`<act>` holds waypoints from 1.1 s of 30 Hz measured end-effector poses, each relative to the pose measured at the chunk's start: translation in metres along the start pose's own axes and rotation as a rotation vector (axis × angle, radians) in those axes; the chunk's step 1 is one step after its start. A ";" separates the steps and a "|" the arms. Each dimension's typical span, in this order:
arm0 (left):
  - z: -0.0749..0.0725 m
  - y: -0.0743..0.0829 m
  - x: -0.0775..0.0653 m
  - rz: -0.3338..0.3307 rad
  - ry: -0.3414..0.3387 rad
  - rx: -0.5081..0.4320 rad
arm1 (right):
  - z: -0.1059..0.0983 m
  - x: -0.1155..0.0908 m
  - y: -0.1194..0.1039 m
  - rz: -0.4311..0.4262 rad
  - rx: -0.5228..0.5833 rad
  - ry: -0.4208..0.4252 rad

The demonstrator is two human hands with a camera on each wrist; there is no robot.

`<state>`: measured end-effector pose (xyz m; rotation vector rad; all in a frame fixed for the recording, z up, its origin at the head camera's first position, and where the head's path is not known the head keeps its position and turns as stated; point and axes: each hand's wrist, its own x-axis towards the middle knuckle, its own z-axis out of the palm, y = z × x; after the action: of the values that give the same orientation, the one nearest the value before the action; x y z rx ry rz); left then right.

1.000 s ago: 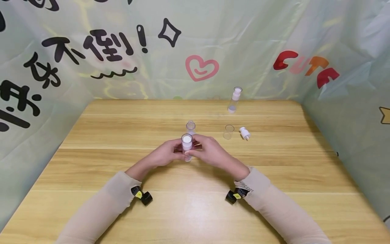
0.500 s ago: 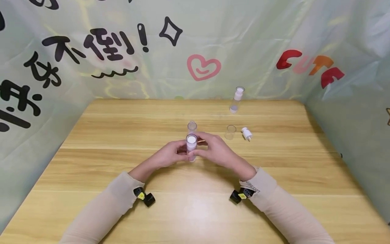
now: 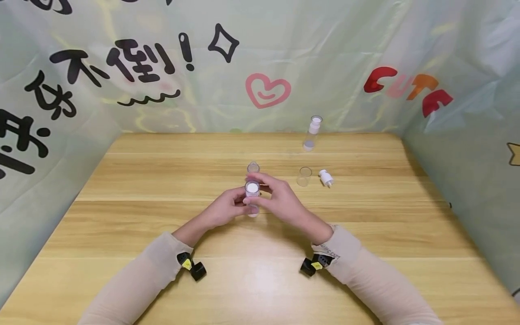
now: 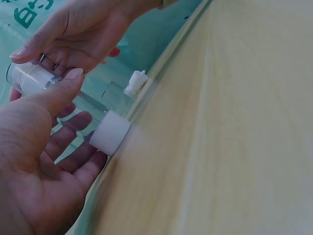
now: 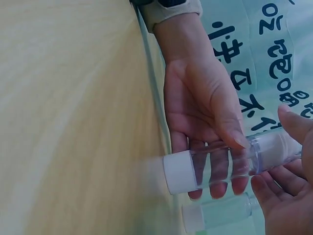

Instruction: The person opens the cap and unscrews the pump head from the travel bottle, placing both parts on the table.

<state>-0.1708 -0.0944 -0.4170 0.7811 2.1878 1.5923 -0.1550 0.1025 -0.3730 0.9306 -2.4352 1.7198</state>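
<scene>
A clear pump bottle (image 3: 252,188) with a white base stands upright at the middle of the table, between both hands. Low on its transparent body, my left hand (image 3: 225,208) grips it with thumb and fingers; the white base (image 4: 110,133) shows below that thumb in the left wrist view. My right hand (image 3: 282,199) holds the upper end, thumb in front and fingers behind, around the clear cap over the white pump (image 5: 275,148). Just behind it stands another clear bottle (image 3: 253,167), partly hidden by the right fingers.
Right of the hands, a clear cap (image 3: 304,177) stands beside a white pump head (image 3: 326,178) lying on its side. A capped pump bottle (image 3: 312,133) stands near the table's back edge. Printed curtains (image 3: 325,54) enclose the table (image 3: 260,289) at the back and sides.
My right hand's fingers have shifted left, reaching further around the bottle's top, and its thumb sits higher. The left hand keeps its grip low on the bottle. The head view sways slightly.
</scene>
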 end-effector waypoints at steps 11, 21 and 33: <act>0.001 -0.003 -0.002 0.011 0.029 0.018 | 0.003 0.000 0.002 -0.026 -0.048 0.009; 0.001 -0.003 -0.006 -0.016 0.045 0.089 | 0.000 0.000 0.000 0.023 -0.026 -0.060; -0.001 -0.007 -0.004 0.004 0.031 0.112 | -0.001 0.000 0.003 -0.122 -0.142 -0.051</act>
<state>-0.1700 -0.0986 -0.4232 0.7973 2.3155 1.5046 -0.1573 0.1042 -0.3752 1.0922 -2.4373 1.4809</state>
